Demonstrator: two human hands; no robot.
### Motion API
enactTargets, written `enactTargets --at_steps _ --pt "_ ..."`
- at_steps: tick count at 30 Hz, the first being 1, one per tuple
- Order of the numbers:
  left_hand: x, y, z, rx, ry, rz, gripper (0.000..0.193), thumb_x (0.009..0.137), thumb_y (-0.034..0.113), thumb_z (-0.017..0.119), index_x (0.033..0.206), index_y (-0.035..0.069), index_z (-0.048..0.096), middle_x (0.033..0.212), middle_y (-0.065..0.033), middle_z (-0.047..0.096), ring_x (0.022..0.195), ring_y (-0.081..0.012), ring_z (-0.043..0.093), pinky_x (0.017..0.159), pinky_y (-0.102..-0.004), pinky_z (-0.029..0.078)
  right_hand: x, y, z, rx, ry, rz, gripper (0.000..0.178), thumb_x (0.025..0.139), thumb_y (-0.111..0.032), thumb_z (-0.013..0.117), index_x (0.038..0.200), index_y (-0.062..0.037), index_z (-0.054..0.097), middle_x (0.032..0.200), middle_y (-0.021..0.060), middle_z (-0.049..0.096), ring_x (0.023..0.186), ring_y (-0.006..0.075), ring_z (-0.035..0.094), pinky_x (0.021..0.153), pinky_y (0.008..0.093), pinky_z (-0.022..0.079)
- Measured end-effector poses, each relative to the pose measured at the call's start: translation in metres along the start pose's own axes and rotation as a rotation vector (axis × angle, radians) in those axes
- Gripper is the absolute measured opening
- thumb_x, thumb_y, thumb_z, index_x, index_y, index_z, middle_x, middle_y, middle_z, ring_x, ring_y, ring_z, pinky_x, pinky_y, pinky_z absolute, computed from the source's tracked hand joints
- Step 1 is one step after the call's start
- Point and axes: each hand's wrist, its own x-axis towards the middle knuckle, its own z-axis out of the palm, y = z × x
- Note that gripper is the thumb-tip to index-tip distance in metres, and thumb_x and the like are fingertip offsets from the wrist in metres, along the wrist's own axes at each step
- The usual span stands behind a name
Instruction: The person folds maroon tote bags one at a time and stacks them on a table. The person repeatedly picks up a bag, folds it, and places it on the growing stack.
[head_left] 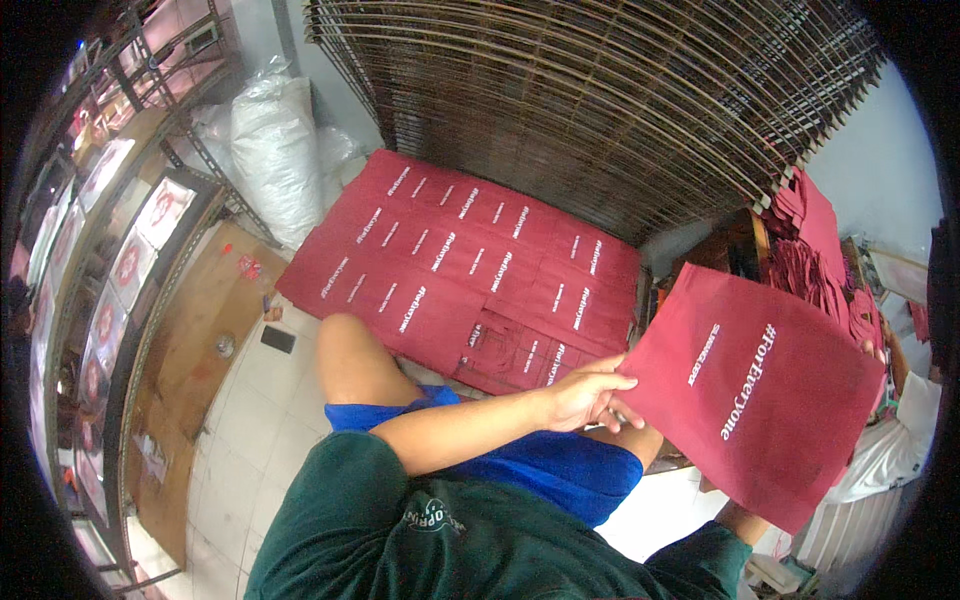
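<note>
A maroon fabric panel (770,400) with white printing hangs tilted at the right, held up in front of me. My left hand (592,396) pinches its left edge between thumb and fingers. Most of my right hand (874,350) is behind the fabric; only fingertips show at the panel's far right edge, gripping it. Beyond my knees, a low surface is covered by printed maroon panels (450,250) laid in overlapping rows. At its near right corner the panels form a smaller stack (510,345).
A tall drying rack (600,100) of stacked wire frames stands behind the panels. More maroon fabric (800,230) is piled at the right. A metal shelf (120,260) with printed sheets stands left, near stuffed white sacks (275,150). A dark phone-like slab (278,340) lies on the tiles.
</note>
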Motion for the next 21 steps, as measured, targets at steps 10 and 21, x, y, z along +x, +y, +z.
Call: enactTargets --at_steps 10,21 --pt "-0.074 0.036 -0.06 0.294 0.299 0.067 0.064 0.089 0.002 0.047 0.143 0.013 0.014 0.11 -0.0162 0.058 0.072 -0.0217 0.066 0.058 -0.0258 0.056 -0.185 0.114 0.019 0.674 -0.046 0.884 0.065 0.085 -0.038 0.057 0.138 -0.0132 0.027 0.13 0.0172 0.043 0.119 0.0296 0.043 0.091 0.051 0.043" --pt "-0.149 0.052 -0.178 0.686 0.88 -0.224 0.069 0.082 -0.001 0.046 0.143 0.011 0.016 0.097 -0.0102 0.059 0.053 -0.0132 0.056 0.045 -0.0228 0.045 -0.211 0.243 0.102 -0.04 -0.313 1.243 0.051 0.078 0.004 0.051 0.127 -0.0074 0.045 0.114 0.0129 0.054 0.099 0.0242 0.056 0.085 0.0385 0.049"
